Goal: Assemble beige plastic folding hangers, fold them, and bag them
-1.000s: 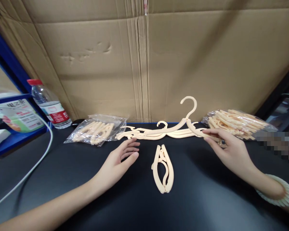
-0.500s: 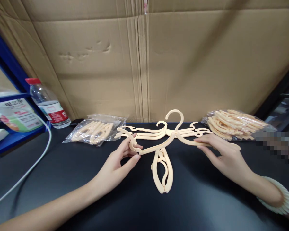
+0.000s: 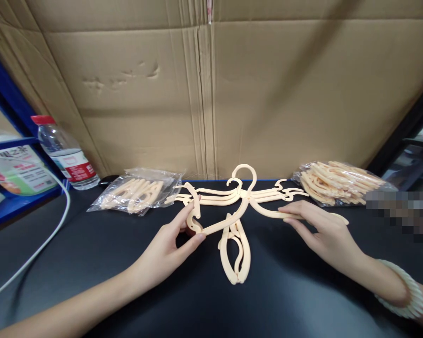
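Observation:
A cream folding clothes hanger [image 3: 229,222] is spread between my two hands, its hook pointing up. My left hand [image 3: 171,246] pinches the hanger's left arm near a joint, where a short end piece bends upward beside the fingers. Along the right arm, the fingers of my right hand [image 3: 320,230] are closed, with the arm's tip sticking out beyond them. Below the held hanger, a folded hanger [image 3: 246,265] lies on the black table [image 3: 282,300]. Several opened hangers [image 3: 218,200] lie stacked behind, partly covered by the held one.
At the back left is a clear bag of folded hangers [image 3: 137,195]; a fuller bag of hangers [image 3: 338,183] lies at the back right. A water bottle [image 3: 72,162] stands by the blue shelf [image 3: 19,141]. A white cable [image 3: 44,251] crosses the left side. Cardboard [image 3: 285,94] rises behind.
The held hanger has shifted slightly left, its hook now overlapping the hook of the stack behind. Its left end piece has turned more upright at my left hand. The view has moved a little.

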Demonstrator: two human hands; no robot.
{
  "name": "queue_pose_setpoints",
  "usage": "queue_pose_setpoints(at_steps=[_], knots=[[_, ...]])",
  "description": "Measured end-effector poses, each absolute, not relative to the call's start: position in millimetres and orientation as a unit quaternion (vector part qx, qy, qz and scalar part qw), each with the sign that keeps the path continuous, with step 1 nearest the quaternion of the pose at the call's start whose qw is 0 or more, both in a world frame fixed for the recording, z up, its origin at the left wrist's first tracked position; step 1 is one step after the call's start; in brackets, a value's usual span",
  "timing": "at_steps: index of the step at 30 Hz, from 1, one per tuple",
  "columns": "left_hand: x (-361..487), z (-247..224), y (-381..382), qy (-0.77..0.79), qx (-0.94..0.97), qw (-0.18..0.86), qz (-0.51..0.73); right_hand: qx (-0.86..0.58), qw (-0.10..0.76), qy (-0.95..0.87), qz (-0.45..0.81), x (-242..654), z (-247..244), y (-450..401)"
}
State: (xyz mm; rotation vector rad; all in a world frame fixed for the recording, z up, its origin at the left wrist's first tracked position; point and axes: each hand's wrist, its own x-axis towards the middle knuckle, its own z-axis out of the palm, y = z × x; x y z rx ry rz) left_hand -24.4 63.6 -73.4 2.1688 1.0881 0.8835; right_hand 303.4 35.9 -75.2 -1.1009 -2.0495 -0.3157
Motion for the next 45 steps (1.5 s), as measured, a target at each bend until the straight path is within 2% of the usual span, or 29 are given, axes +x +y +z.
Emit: queue_pose_setpoints(at_steps=[8, 14, 17, 22, 28, 37, 45], knots=[[-23, -71, 62, 0.395, 0.818, 0.261, 0.328, -0.429, 0.39, -0.808, -0.106, 304, -76, 37], [-23, -68, 59, 0.404, 0.832, 0.232, 0.3, -0.398, 0.374, -0.826, -0.14, 308, -80, 41], [-23, -67, 58, 0.406, 0.825, 0.253, 0.303, -0.407, 0.349, -0.822, -0.193, 312, -77, 42], [-22, -65, 59, 0.415, 0.813, 0.269, 0.306, -0.5, 0.25, -0.754, -0.344, 319, -71, 37], [-21, -62, 59, 0.402, 0.811, 0.297, 0.303, -0.528, 0.208, -0.725, -0.39, 316, -71, 31], [-21, -63, 61, 0.399, 0.81, 0.295, 0.312, -0.504, 0.298, -0.77, -0.253, 314, -77, 34], [-20, -65, 62, 0.405, 0.803, 0.298, 0.319, -0.523, 0.463, -0.715, 0.041, 314, -77, 40]])
